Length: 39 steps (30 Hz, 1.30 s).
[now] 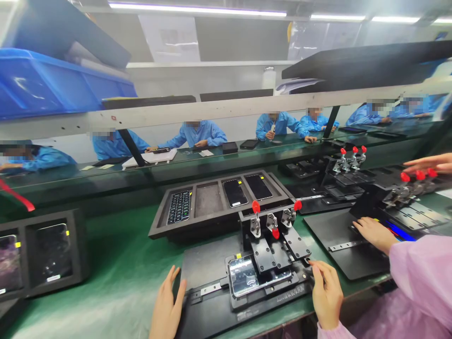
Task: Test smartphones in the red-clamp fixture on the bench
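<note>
Head view: the smartphone (pixel 252 278) lies flat in the black nest (pixel 286 293) of a toggle-clamp fixture (pixel 264 254) on the green-matted desk (pixel 106 287). The left hand (pixel 167 303) stands open, grasping nothing, just beside the fixture. The right hand (pixel 326 294) is curved, its fingertips (pixel 313 266) at the nest's edge; whether it grips cannot be told. The phone should handle as light, stiff, slippery and fragile; take hold by its side edges.
</note>
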Each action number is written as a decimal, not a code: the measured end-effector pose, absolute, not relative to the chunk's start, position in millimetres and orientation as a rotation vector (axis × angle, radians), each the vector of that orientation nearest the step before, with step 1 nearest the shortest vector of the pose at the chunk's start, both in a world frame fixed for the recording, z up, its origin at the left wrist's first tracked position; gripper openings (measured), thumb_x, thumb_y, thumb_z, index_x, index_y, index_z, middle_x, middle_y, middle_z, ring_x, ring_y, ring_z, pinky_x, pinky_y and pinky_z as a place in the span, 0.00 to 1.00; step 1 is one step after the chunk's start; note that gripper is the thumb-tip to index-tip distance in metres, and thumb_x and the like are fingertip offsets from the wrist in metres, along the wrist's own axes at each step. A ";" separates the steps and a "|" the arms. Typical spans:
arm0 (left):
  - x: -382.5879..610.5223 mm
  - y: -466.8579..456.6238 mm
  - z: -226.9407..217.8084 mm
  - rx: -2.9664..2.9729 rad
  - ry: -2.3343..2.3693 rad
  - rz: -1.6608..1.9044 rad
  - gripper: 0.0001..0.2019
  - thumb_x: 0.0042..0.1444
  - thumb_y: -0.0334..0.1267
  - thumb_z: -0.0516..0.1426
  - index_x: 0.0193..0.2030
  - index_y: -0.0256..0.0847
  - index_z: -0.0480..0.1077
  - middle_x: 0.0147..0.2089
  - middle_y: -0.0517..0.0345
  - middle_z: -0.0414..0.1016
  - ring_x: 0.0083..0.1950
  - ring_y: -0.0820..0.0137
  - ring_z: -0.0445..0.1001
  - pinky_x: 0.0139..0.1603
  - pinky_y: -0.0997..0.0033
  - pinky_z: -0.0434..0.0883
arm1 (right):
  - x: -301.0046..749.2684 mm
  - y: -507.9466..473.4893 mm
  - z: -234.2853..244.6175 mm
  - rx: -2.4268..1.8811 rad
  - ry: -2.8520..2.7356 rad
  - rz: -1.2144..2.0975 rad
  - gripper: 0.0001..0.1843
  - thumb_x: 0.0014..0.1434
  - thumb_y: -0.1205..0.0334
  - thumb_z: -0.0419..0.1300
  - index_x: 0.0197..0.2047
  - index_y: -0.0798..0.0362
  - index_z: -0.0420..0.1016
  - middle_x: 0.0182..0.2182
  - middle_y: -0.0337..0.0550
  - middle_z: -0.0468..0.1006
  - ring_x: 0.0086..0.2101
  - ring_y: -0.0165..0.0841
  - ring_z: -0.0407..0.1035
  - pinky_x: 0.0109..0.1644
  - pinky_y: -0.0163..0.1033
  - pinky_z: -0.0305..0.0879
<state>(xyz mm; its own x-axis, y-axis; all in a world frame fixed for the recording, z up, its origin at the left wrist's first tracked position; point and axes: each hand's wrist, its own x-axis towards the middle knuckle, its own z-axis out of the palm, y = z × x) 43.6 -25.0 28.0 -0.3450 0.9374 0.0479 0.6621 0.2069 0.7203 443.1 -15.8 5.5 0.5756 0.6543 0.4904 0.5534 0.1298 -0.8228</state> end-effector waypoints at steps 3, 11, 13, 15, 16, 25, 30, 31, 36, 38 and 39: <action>42.5 -24.6 26.5 1.501 2.079 0.942 0.29 0.59 0.53 0.44 0.64 0.45 0.47 0.64 0.52 0.57 0.65 0.61 0.53 0.64 0.51 0.52 | 443.3 -15.3 5.9 -1.520 -1.072 0.099 0.17 0.58 0.51 0.52 0.34 0.56 0.74 0.36 0.47 0.71 0.39 0.37 0.67 0.48 0.44 0.60; 43.8 -26.6 28.5 1.502 2.057 0.966 0.29 0.59 0.52 0.45 0.64 0.44 0.48 0.63 0.51 0.59 0.65 0.61 0.55 0.64 0.52 0.52 | 441.4 -13.5 11.6 -1.488 -1.080 0.058 0.16 0.58 0.53 0.52 0.35 0.56 0.74 0.36 0.48 0.72 0.39 0.36 0.67 0.48 0.45 0.61; 44.2 -26.7 29.1 1.505 2.057 0.967 0.29 0.59 0.52 0.45 0.64 0.44 0.48 0.63 0.52 0.59 0.65 0.61 0.55 0.64 0.52 0.53 | 438.8 -15.2 17.7 -1.464 -1.121 -0.003 0.14 0.59 0.56 0.52 0.35 0.56 0.74 0.36 0.48 0.72 0.38 0.36 0.67 0.48 0.46 0.61; 45.3 -26.4 30.1 1.509 2.061 0.975 0.28 0.58 0.52 0.45 0.63 0.44 0.49 0.63 0.52 0.59 0.64 0.61 0.56 0.64 0.52 0.53 | 434.4 -16.9 28.0 -1.422 -1.190 -0.091 0.11 0.59 0.59 0.53 0.35 0.55 0.74 0.35 0.47 0.72 0.38 0.36 0.67 0.48 0.46 0.62; 46.3 -26.5 31.1 1.516 2.064 0.984 0.28 0.58 0.52 0.45 0.63 0.44 0.50 0.63 0.52 0.59 0.64 0.60 0.56 0.64 0.52 0.54 | 431.4 -17.1 35.1 -1.395 -1.225 -0.137 0.09 0.58 0.61 0.53 0.36 0.55 0.73 0.35 0.47 0.73 0.38 0.36 0.67 0.48 0.46 0.62; 68.0 -39.8 48.3 1.873 1.999 1.148 0.20 0.57 0.47 0.49 0.55 0.43 0.62 0.59 0.51 0.63 0.61 0.59 0.60 0.63 0.54 0.57 | 395.4 21.9 108.8 -1.354 -1.561 -0.170 0.18 0.55 0.59 0.58 0.50 0.51 0.66 0.38 0.44 0.75 0.35 0.34 0.69 0.41 0.42 0.67; 84.9 -42.9 54.1 1.980 1.905 1.054 0.16 0.55 0.46 0.53 0.49 0.44 0.69 0.52 0.51 0.69 0.55 0.58 0.67 0.58 0.54 0.64 | 390.8 43.7 112.2 -1.436 -1.735 -0.119 0.21 0.59 0.54 0.52 0.54 0.54 0.64 0.37 0.47 0.74 0.31 0.33 0.70 0.36 0.40 0.68; 88.4 -42.2 54.7 2.002 1.881 1.032 0.16 0.55 0.46 0.53 0.48 0.45 0.69 0.51 0.51 0.70 0.54 0.59 0.67 0.57 0.55 0.65 | 391.1 44.6 113.3 -1.427 -1.744 -0.107 0.21 0.59 0.55 0.52 0.53 0.55 0.64 0.36 0.47 0.74 0.30 0.33 0.70 0.35 0.39 0.68; 103.6 -36.5 57.2 2.085 1.806 0.993 0.14 0.56 0.44 0.54 0.48 0.46 0.70 0.50 0.53 0.71 0.52 0.61 0.69 0.54 0.59 0.67 | 392.7 40.3 139.7 -1.339 -1.745 -0.038 0.20 0.59 0.62 0.50 0.55 0.54 0.64 0.30 0.41 0.73 0.27 0.29 0.67 0.35 0.37 0.68; 108.0 -34.0 58.9 2.102 1.789 0.984 0.15 0.56 0.45 0.54 0.49 0.45 0.70 0.50 0.52 0.72 0.52 0.61 0.70 0.53 0.60 0.68 | 392.2 39.5 155.8 -1.277 -1.708 0.038 0.22 0.60 0.62 0.50 0.58 0.53 0.62 0.28 0.38 0.72 0.25 0.27 0.66 0.35 0.36 0.68; 109.9 -32.8 59.8 2.109 1.779 0.967 0.16 0.56 0.45 0.54 0.49 0.45 0.70 0.50 0.52 0.72 0.52 0.61 0.70 0.53 0.60 0.68 | 391.9 39.6 163.2 -1.229 -1.671 0.103 0.24 0.60 0.61 0.51 0.60 0.52 0.59 0.28 0.38 0.72 0.26 0.27 0.66 0.35 0.36 0.68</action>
